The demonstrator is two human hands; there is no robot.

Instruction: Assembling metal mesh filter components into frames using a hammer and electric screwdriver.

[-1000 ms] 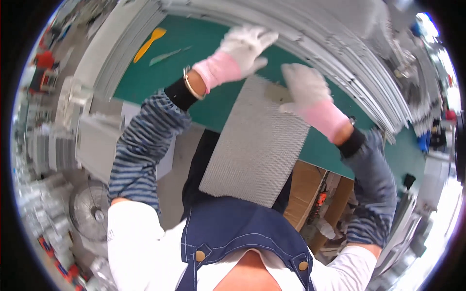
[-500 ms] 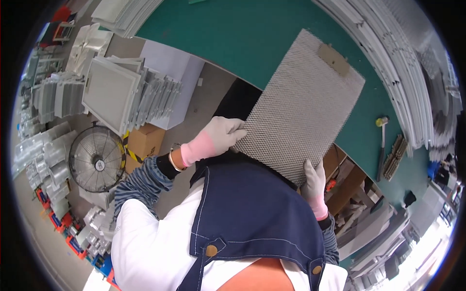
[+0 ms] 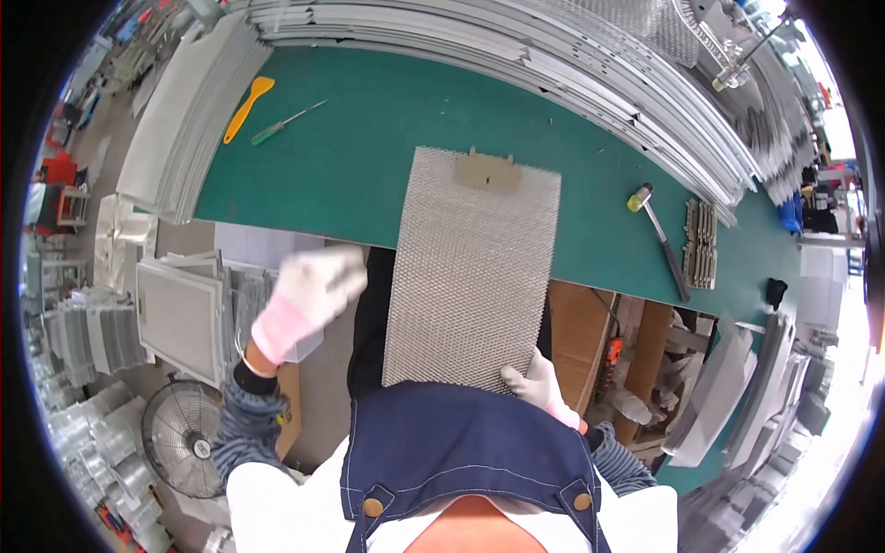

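Observation:
A rectangular silvery metal mesh panel (image 3: 475, 276) lies partly on the green table and reaches over its near edge toward my apron. At its far end sits a small beige plate (image 3: 487, 171) with little tabs. My right hand (image 3: 535, 380), in a pale glove with a pink cuff, grips the panel's near right corner, thumb on top and the other fingers hidden beneath. My left hand (image 3: 313, 288), gloved alike, is off the panel, raised to its left; motion smears its fingers.
On the green table (image 3: 359, 120) are a yellow scraper (image 3: 247, 109), a screwdriver (image 3: 288, 123), a hammer (image 3: 660, 241) and a stack of beige plates (image 3: 701, 244). Long white frame strips (image 3: 516, 55) line the far edge. Stacked panels (image 3: 194, 120) stand left; a fan (image 3: 184, 438) is lower left.
My left hand has let go of the panel's left edge and moved away leftward. The panel has turned more upright in view, with my right hand still on it. The head view has swung.

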